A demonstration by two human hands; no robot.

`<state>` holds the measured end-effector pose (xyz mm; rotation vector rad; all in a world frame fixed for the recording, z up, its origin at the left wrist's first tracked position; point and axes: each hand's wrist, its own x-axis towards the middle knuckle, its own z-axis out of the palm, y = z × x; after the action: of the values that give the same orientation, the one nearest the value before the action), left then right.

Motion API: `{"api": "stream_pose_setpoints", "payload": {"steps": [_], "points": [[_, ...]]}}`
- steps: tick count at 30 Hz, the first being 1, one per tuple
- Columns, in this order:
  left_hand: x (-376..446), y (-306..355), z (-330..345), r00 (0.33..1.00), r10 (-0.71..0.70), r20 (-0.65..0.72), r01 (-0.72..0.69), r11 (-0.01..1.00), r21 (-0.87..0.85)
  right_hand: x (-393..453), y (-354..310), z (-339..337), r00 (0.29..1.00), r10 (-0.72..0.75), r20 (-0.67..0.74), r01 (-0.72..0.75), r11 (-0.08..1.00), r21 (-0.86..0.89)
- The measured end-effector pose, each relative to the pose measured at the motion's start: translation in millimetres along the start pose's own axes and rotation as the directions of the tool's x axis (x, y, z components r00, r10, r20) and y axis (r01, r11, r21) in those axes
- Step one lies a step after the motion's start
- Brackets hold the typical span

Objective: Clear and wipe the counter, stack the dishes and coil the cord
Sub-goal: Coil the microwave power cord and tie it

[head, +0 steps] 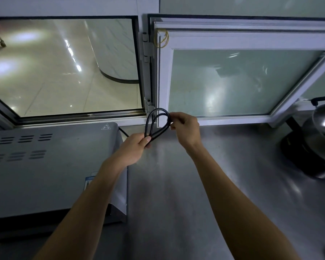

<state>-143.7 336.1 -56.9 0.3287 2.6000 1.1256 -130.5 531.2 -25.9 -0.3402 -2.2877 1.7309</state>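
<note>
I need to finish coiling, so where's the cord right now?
In the head view the cord is looped at centre, above the counter, held between the left hand and right hand, just below the window frame.

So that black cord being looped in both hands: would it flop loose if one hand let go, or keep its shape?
The black cord looks semi-stiff: its loops stand up in smooth arcs between the left hand and the right hand rather than drooping. It would probably spring open if released. Likely light, since fingertips alone pinch it.
</note>
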Motion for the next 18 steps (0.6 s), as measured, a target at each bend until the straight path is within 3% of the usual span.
{"api": "stream_pose_setpoints", "payload": {"steps": [3,7,12,18], "points": [[1,2,7,1.000,-0.004,-0.004,0.004,0.999,0.040,-2,0,-2,1.000,0.004,0.025,-0.003,0.999,-0.050],[3,2,15,1.000,-0.008,0.015,0.007,0.998,0.064,-2,9,-2,0.999,0.002,-0.043,-0.007,0.992,-0.123],[5,-4,15,1.000,0.002,0.013,-0.002,0.999,0.033,-3,11,2,0.995,-0.075,-0.063,0.054,0.956,-0.287],[5,-6,16,1.000,-0.026,0.015,0.026,0.999,0.021,-3,16,2,0.995,-0.101,-0.009,0.095,0.958,-0.272]]}}
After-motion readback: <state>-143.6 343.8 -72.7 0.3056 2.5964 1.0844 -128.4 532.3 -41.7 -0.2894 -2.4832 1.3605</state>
